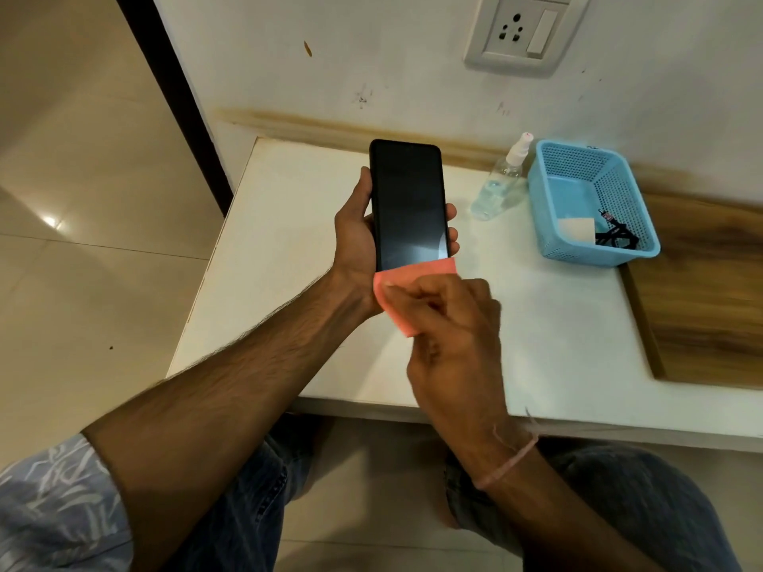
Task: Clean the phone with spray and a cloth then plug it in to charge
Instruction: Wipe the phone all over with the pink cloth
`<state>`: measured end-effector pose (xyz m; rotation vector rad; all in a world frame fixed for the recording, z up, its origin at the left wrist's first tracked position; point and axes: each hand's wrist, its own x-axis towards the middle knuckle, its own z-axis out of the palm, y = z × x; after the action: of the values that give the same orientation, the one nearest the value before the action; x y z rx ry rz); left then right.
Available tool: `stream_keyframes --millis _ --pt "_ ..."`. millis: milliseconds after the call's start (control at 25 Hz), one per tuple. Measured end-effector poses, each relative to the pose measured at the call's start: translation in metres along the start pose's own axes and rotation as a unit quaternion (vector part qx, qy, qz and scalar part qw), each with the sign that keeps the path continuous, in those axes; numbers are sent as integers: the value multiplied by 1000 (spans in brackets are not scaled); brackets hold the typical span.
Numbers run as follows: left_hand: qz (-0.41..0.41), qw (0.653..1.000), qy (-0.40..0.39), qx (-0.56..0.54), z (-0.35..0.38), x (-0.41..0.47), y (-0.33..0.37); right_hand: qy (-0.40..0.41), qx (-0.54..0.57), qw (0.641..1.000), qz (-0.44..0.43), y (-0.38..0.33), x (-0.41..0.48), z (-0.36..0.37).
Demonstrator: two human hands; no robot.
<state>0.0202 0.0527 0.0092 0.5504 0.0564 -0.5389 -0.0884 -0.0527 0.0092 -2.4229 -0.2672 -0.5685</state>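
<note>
White wall (413, 55) backs a white tabletop (289, 282), and a socket (522, 33) sits in the wall at about one o'clock. Above the middle of the tabletop the left hand (355, 237) holds the phone (408, 204) upright, its dark screen facing the camera. Its grip wraps the phone's lower half, thumb on the left edge and fingertips showing along the right edge.

At six o'clock of the phone, the right hand (450, 324) pinches a folded pink cloth (417, 272), whose upper edge lies against the bottom of the screen. Near the phone at three o'clock, a clear spray bottle (501, 179) stands just beside a blue basket (549, 225). In the basket lie a white charger (576, 231) and a black cable (617, 237).

The step in hand looks like the wiping. Whether the glass is wet with spray cannot be told. The next move probably calls for drawing the cloth along the screen toward twelve o'clock while the left grip braces the phone against the push. Charging is not yet begun; it would need a free hand for the charger and cable.
</note>
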Motion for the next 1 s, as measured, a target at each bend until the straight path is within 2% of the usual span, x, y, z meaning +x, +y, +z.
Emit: stream_keyframes --millis 80,120,200,360,480,520,680,720,800,840,1000 --pt "3 1000 13 0 -1 -1 0 -14 -12 1000 -22 5 6 -4" --pt "9 1000 16 5 -1 -1 0 5 -39 999 -14 14 14 -9" --pt "13 1000 18 14 0 0 0 35 -54 997 48 17 20 -9" --pt "5 1000 14 7 0 -1 -2 -51 22 998 8 -4 7 0" --pt "8 1000 11 5 1 -1 -1 8 -59 998 37 17 30 -12" --pt "6 1000 11 4 2 0 -2 13 -56 997 45 17 31 -12" --pt "2 1000 17 4 2 0 -4 -67 -11 996 -58 5 16 -7" --pt "6 1000 18 6 2 -1 -3 -51 -31 997 -51 13 27 -11" --pt "8 1000 19 12 3 0 -3 20 -66 997 16 21 42 -18" --pt "6 1000 18 12 3 0 -3 26 -65 997 24 20 42 -16" --pt "2 1000 14 5 3 -2 -3 -53 -19 995 -77 6 22 -7"
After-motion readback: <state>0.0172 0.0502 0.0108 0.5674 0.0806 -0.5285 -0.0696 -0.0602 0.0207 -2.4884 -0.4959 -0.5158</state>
